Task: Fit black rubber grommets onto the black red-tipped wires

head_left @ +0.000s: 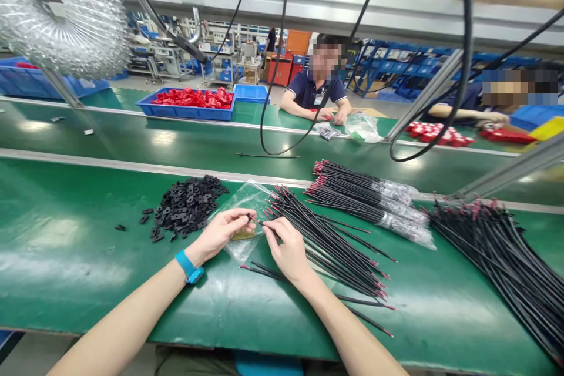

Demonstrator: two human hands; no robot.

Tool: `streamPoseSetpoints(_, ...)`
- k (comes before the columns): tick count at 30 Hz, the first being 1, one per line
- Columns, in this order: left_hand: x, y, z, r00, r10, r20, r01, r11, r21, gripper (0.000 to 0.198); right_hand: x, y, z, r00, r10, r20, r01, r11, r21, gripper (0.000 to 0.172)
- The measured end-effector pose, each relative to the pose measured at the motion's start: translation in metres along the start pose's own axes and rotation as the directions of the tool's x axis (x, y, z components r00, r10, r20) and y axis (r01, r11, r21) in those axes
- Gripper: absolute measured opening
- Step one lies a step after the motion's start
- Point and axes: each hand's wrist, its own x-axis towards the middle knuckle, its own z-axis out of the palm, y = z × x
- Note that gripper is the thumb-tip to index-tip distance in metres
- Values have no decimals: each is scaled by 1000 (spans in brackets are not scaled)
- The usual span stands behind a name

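My left hand (pixel 227 234), with a blue band at the wrist, is closed in a pinch on a small black plastic piece (pixel 249 217), partly hidden by the fingertips. Facing it, my right hand (pixel 287 247) pinches a black cable (pixel 261 222) close to its red-wired end, which points at the black piece. Whether the two touch I cannot tell. Left of my hands lies a heap of small black pieces with holes (pixel 187 205). A clear plastic bag (pixel 240 197) is beneath and behind the hands. To the right spreads a pile of black cables (pixel 326 235).
Bagged cable bundles (pixel 374 200) and a large cable pile (pixel 497 247) lie further right on the green table (pixel 88 258). Across the raised strip, a blue tray (pixel 189 110) holds red parts. Two co-workers sit opposite. Black cords (pixel 264 100) hang down in front.
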Motion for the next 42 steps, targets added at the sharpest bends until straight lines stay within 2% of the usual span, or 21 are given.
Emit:
streamPoseSetpoints(10, -1, 2, 1, 998, -59, 0, 59, 992, -110, 38, 2, 1, -1, 999, -35, 9, 35, 999, -29, 15)
streamPoseSetpoints(27, 0, 3, 1, 997, -4, -72, -5, 993, -116, 36, 2, 1, -2, 996, -88, -11, 86, 993, -78, 15)
streamPoseSetpoints(32, -1, 5, 1, 997, 4, -82, -6, 1000, -18, 34, 1, 2, -2, 994, -113, 7, 113, 985, -131, 15)
streamPoseSetpoints(37, -4, 6, 5, 994, 75, -83, -53, 969, 240, 33, 3, 2, -4, 965, -261, 33, 258, 915, -310, 16)
streamPoseSetpoints(42, -7, 0, 11, 995, 4, -102, 17, 977, 211, 36, 1, 1, -6, 933, -348, 88, 355, 856, -376, 18)
